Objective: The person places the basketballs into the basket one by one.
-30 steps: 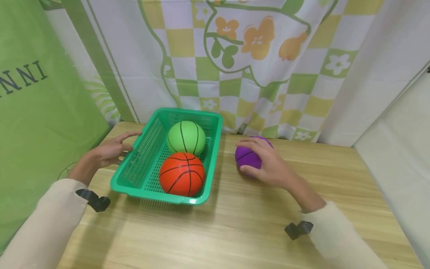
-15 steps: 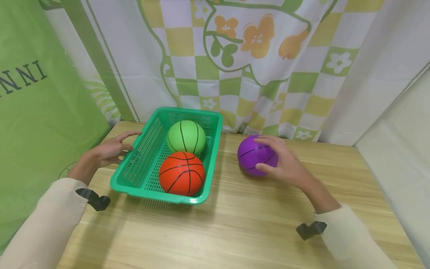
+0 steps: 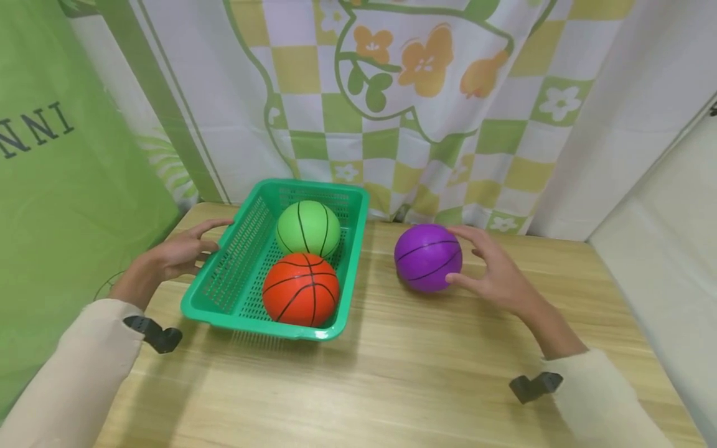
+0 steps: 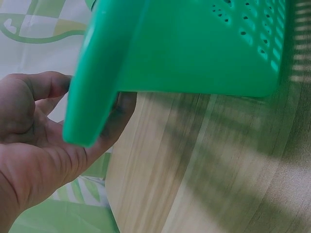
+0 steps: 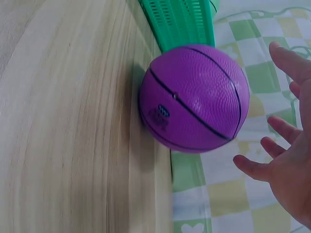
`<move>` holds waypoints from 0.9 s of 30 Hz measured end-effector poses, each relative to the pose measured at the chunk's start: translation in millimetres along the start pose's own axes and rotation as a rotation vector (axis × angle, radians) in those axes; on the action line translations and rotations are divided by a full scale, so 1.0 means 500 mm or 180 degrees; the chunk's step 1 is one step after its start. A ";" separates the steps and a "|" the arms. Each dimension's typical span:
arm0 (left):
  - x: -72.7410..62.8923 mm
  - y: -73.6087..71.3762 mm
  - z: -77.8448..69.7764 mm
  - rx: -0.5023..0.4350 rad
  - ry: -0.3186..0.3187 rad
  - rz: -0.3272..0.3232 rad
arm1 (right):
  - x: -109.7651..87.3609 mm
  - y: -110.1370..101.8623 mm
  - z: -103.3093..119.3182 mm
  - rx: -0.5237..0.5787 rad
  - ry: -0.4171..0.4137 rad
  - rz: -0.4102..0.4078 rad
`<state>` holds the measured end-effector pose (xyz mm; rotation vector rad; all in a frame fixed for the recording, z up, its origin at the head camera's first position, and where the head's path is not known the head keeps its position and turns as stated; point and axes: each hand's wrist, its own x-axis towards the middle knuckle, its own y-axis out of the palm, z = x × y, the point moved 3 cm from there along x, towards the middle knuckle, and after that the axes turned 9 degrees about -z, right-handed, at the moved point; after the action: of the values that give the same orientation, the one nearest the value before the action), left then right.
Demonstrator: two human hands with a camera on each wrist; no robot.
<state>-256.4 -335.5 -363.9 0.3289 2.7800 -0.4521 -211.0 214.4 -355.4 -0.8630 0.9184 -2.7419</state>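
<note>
A green plastic basket stands on the table, with a light green ball and an orange-red basketball inside it. My left hand is at its left rim. In the left wrist view the rim lies between the thumb and fingers of that hand. To the right of the basket a purple basketball rests on the table. Beside this ball my right hand is spread and holds nothing. The right wrist view shows a gap between the purple ball and the right hand's spread fingers.
A patterned curtain hangs along the table's back edge. Green cloth with dark letters covers the left side, and a pale wall is at the right. The wooden table extends in front of the basket and ball.
My right hand has drawn back to the right from over the purple ball, whose visible part has grown. The left hand stays at the basket rim.
</note>
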 end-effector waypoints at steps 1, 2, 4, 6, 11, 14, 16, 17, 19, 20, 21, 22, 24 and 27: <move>0.000 0.000 0.001 -0.0002 -0.0003 -0.0003 | -0.001 -0.001 -0.002 0.0027 0.0042 0.0014; -0.001 0.000 0.001 0.0001 0.0008 0.0009 | -0.002 -0.002 -0.005 0.0057 0.0102 0.0032; -0.002 -0.001 0.003 -0.0001 0.0000 -0.0002 | -0.005 -0.005 -0.011 0.0144 0.0237 0.0068; -0.002 -0.001 0.003 -0.0002 -0.0012 -0.0026 | -0.009 -0.007 -0.018 0.0215 0.0377 0.0112; -0.003 -0.002 0.003 0.0012 -0.0012 -0.0042 | -0.015 -0.015 -0.039 0.0291 0.0588 0.0250; -0.002 -0.003 0.004 0.0008 -0.0007 -0.0036 | -0.019 -0.020 -0.052 0.0316 0.0681 0.0330; -0.002 -0.003 0.004 0.0002 -0.0009 -0.0038 | -0.022 -0.023 -0.060 0.0325 0.0758 0.0372; -0.001 -0.003 0.004 0.0004 -0.0006 -0.0036 | -0.024 -0.024 -0.064 0.0327 0.0787 0.0383; -0.001 -0.002 0.004 0.0005 -0.0010 -0.0033 | -0.028 -0.025 -0.070 0.0326 0.0830 0.0409; -0.002 -0.001 0.003 0.0006 -0.0014 -0.0032 | -0.030 -0.025 -0.073 0.0328 0.0856 0.0425; -0.002 -0.001 0.003 0.0006 -0.0019 -0.0032 | -0.033 -0.025 -0.075 0.0339 0.0873 0.0439; -0.002 -0.001 0.002 0.0008 -0.0022 -0.0034 | -0.034 -0.024 -0.078 0.0347 0.0882 0.0450; -0.003 -0.001 0.002 0.0007 -0.0024 -0.0040 | -0.037 -0.023 -0.082 0.0393 0.0900 0.0465; -0.002 -0.001 0.001 0.0014 -0.0004 -0.0037 | -0.038 -0.020 -0.088 0.0431 0.0921 0.0468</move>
<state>-255.6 -336.4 -363.8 0.3137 2.7815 -0.4608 -218.9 250.7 -387.2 -0.3662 0.7904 -2.8036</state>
